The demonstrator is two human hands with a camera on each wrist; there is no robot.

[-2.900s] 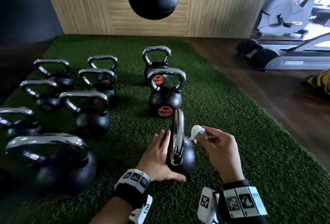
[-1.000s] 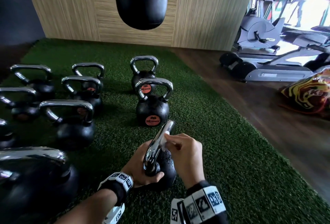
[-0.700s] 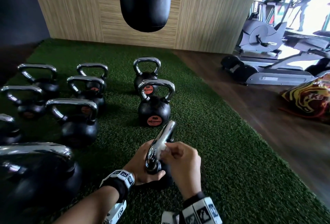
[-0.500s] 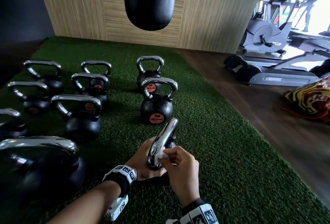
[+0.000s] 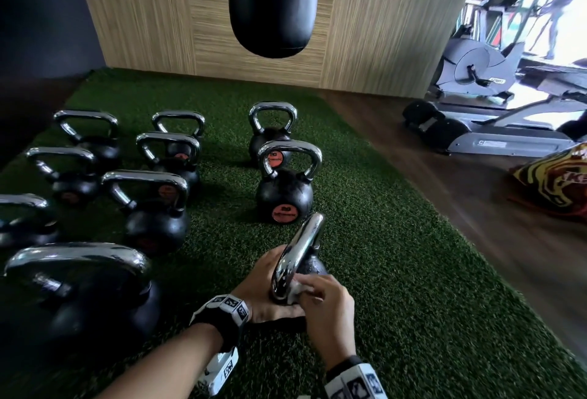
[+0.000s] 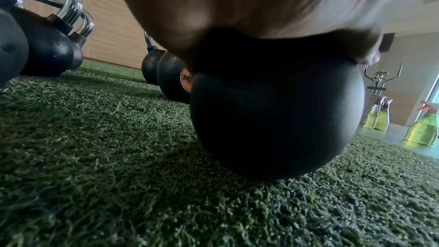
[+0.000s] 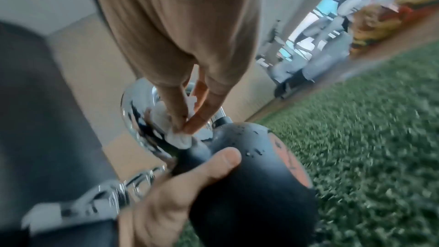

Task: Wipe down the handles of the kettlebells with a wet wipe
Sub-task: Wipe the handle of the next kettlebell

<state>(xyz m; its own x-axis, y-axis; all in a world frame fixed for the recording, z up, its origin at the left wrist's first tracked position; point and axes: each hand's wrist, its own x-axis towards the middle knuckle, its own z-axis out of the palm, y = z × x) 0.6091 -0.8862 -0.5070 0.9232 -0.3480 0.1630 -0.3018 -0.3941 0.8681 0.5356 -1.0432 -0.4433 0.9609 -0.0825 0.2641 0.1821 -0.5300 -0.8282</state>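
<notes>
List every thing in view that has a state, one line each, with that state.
Nearest kettlebell: tipped on the turf, steadied by the left hand.
Its chrome handle: being wiped near the base.
Wet wipe: crumpled, pinched against the handle.
Left hand: grips the kettlebell's black body.
Right hand: pinches the wipe.
Other kettlebells: upright, untouched.
Punching bag: hanging.

Left hand (image 6: 249, 1) atop black kettlebell (image 6: 275, 112) on turf (image 6: 95, 157) — more kettlebells (image 6: 45, 48) behind, L.
</notes>
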